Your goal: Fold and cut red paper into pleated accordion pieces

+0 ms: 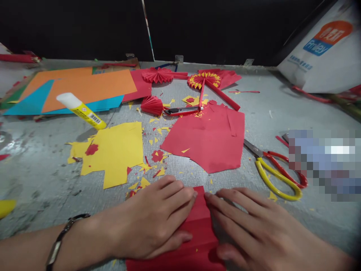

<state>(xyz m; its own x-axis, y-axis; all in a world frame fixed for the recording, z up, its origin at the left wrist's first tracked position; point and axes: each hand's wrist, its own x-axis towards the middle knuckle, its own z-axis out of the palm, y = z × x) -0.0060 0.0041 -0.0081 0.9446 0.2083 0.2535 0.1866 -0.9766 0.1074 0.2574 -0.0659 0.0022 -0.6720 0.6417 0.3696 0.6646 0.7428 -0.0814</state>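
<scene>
A strip of red paper with crosswise creases lies on the table at the bottom centre. My left hand rests on its left part, fingers bent and close together, the thumb lying on the paper. Along the right edge of the strip is my right hand, its fingertips touching the paper and its fingers slightly apart. Beyond the hands lie a large red sheet and a cut yellow sheet. Small red and yellow scraps are strewn between them.
Scissors lie at the right, near a blurred-out object. A glue stick stands tilted at the left, by orange sheets. Farther back are a box cutter, pleated red fans and a white bag.
</scene>
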